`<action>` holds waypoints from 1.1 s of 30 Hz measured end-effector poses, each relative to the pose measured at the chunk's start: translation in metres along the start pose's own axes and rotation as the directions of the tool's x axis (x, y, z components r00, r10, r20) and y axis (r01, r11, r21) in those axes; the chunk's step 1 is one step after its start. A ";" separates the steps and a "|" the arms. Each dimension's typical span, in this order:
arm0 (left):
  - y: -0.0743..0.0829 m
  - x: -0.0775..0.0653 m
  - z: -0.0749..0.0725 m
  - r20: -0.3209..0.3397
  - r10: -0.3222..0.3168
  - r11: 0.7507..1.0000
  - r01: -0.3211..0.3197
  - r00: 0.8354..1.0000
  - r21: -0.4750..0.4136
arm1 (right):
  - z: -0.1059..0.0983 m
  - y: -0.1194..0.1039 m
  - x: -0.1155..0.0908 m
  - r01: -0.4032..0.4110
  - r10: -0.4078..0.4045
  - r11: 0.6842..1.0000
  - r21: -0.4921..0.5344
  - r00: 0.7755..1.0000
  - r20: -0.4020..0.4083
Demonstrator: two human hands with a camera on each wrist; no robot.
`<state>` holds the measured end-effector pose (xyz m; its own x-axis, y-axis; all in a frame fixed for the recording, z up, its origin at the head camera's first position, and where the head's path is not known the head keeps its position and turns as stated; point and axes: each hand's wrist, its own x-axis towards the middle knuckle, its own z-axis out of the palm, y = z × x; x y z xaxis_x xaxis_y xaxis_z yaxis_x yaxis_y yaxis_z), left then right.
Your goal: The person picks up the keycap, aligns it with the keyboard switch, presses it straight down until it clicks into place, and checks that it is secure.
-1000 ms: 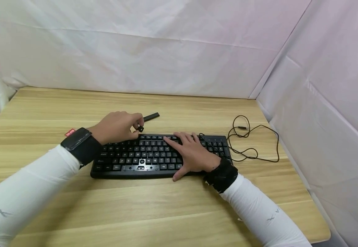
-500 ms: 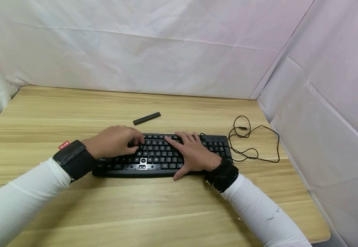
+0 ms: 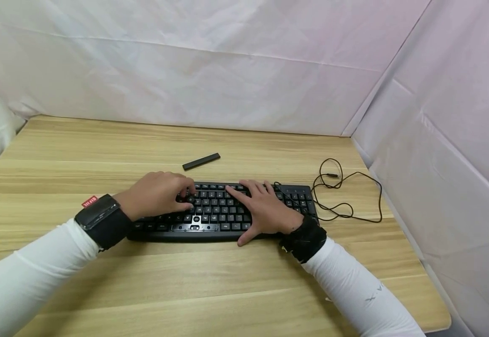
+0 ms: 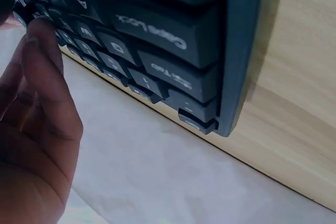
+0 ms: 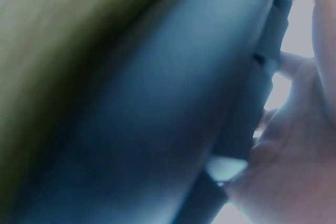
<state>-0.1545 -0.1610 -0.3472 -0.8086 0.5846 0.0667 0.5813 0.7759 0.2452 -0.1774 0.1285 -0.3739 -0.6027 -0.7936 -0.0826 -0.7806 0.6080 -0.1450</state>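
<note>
A black keyboard (image 3: 204, 237) lies on the wooden table in the head view. Its long space-bar slot (image 3: 195, 227) is uncovered, and just above that one key socket (image 3: 196, 218) shows pale. Over the keyboard's left half, my left hand (image 3: 158, 194) pinches a small black keycap (image 4: 21, 14) between thumb and index finger, right at the key rows; the fingertips partly hide it. My right hand (image 3: 265, 213) rests spread over the right part, thumb past the front edge. The right wrist view shows the keyboard's blurred front edge (image 5: 157, 98) beside the palm.
Behind the keyboard lies a loose black space bar (image 3: 201, 161). A thin black cable (image 3: 356, 217) loops on the table at the right. White cloth (image 3: 211, 79) hangs behind the table and along its right side.
My left hand has come down and toward me with the keycap, from above the back edge into the key rows, uncovering the whole space bar. My right hand has stayed put.
</note>
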 end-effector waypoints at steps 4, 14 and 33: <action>0.000 0.002 0.001 0.005 -0.019 1.000 0.019 1.000 0.019 | 0.000 -0.001 0.000 -0.003 0.003 1.000 -0.003 1.000 0.003; 0.002 0.000 0.002 -0.019 0.042 0.999 -0.042 0.999 0.004 | -0.001 -0.001 0.000 -0.007 0.007 1.000 0.001 1.000 0.005; 0.007 0.000 0.005 -0.013 0.032 0.999 -0.032 0.999 0.006 | -0.001 0.000 0.000 -0.005 0.005 1.000 0.015 1.000 0.002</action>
<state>-0.1501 -0.1539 -0.3504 -0.7906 0.6062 0.0870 0.6074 0.7581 0.2372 -0.1773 0.1287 -0.3732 -0.6061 -0.7909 -0.0850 -0.7752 0.6112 -0.1595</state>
